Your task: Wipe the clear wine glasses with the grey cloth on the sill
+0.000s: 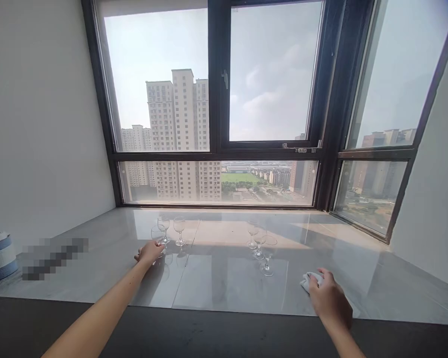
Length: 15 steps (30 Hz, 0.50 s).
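My left hand [149, 252] reaches to the left group of clear wine glasses, its fingers closed around the lower part of the nearest wine glass [157, 231]. Just behind that one stand two more, a wine glass [164, 223] and another wine glass [179, 225], both upright. My right hand [331, 299] is near the front edge at the right, closed on a crumpled white cloth [306, 282]. Between my hands, three upright stemmed glasses form a slanting row: a far glass [253, 228], a middle glass [259, 240] and a near glass [269, 243].
The glasses stand on a glossy grey tiled sill [216, 286] whose front edge runs across below. A blue-and-white striped canister [0, 261] sits at far left, beside a pixelated patch. Dark-framed windows [218, 156] rise behind, with walls on both sides.
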### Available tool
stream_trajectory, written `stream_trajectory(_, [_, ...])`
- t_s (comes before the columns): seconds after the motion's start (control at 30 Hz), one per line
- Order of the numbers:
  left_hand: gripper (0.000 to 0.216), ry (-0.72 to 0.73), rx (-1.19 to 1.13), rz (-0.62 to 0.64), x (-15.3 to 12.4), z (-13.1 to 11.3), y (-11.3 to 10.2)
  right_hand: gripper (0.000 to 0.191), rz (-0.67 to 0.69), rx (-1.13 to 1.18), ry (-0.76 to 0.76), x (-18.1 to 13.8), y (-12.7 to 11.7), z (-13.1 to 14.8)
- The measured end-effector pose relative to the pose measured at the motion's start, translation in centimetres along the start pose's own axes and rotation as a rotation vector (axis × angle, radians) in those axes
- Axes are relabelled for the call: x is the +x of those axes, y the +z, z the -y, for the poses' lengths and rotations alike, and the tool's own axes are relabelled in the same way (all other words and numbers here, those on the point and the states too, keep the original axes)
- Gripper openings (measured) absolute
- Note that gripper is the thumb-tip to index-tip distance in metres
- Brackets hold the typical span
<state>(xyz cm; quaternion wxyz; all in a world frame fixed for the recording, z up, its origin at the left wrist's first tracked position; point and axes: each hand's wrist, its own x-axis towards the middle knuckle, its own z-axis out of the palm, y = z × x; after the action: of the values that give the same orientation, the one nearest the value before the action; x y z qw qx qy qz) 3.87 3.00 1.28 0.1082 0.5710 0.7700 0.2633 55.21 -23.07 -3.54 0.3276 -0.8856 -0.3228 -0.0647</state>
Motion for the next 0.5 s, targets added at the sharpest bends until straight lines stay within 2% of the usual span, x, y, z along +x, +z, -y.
stream_trajectory(0.07, [0.02,0.014,0.051,0.036,-1.4,0.1,0.2,0.048,0.004,0.005,0.002,-0.1,-0.1,0.1])
stream_trajectory(0.3, [0.019,0.23,0.044,0.221,-8.2,-0.5,0.7,0.055,0.051,0.014,0.022,-0.4,-0.7,0.4])
stream_trajectory(0.5, [0.022,0.33,0.008,0.209,-13.5,-2.6,2.2,0.056,0.056,-0.004,0.027,-0.3,-0.7,0.4])
